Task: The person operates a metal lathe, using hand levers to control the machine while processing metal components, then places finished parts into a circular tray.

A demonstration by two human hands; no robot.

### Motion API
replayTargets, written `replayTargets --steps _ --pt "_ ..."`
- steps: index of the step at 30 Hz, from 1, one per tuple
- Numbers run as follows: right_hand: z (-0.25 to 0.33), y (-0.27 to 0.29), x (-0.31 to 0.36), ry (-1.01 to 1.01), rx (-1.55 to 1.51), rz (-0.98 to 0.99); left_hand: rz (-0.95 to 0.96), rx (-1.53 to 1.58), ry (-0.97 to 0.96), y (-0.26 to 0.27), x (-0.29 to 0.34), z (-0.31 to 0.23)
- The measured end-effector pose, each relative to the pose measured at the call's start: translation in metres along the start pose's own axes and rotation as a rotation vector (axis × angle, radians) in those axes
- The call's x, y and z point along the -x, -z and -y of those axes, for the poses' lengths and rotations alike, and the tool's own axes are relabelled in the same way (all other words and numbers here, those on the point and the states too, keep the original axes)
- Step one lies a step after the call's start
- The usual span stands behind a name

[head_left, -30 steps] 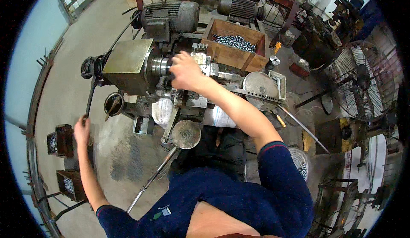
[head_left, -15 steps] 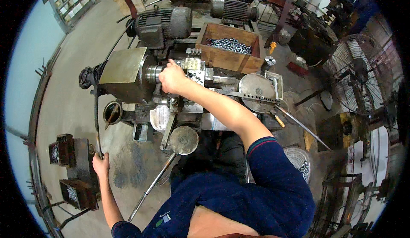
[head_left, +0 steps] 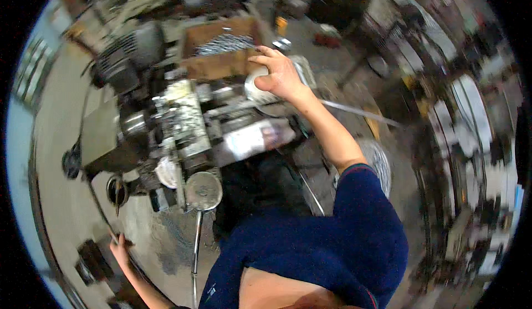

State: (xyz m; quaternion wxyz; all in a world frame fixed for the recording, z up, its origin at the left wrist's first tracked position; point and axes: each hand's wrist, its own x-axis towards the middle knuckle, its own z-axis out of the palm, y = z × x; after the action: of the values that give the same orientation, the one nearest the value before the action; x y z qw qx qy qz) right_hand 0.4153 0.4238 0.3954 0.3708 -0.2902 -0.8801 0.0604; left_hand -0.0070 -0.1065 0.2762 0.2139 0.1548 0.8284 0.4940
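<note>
My left hand [head_left: 120,249] is closed around the lower end of a long dark rod [head_left: 100,205] that slopes down from the lathe-like machine's spindle head [head_left: 100,137]. My right hand [head_left: 280,76] is held over the machine's right part, its fingers spread and nothing visible between them. Just beyond and left of it stands a wooden box [head_left: 213,68] full of small shiny metal pieces [head_left: 224,45]. Beneath that hand lies a pale round plate [head_left: 258,90], partly covered. The cross slide [head_left: 185,118] sits left of the right hand. Motion blurs much of this view.
A round disc [head_left: 204,191] on a lever arm stands in front of the machine. A dark pot [head_left: 117,191] hangs at its left. An electric motor [head_left: 130,57] sits behind. Low at the left are dark boxes [head_left: 94,262]; a basket [head_left: 376,167] stands by my right arm.
My right hand has left the spindle area, moved right and opened near the wooden box. My left hand, with the rod, appears lower. The whole view has swung to the right.
</note>
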Motion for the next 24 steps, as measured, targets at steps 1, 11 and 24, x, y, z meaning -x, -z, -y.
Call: replayTargets --steps 1,11,24 --pt "-0.013 0.016 0.028 -0.098 -0.027 0.019 -0.025 0.01 0.025 0.007 -0.002 0.014" --pt "-0.145 0.146 0.403 -1.207 0.523 0.334 -0.018 -0.181 0.14 0.021 -0.037 0.029" --pt "-0.126 0.083 0.43 -1.332 0.466 0.749 -0.136 -0.186 -0.041 0.029 -0.012 0.04"
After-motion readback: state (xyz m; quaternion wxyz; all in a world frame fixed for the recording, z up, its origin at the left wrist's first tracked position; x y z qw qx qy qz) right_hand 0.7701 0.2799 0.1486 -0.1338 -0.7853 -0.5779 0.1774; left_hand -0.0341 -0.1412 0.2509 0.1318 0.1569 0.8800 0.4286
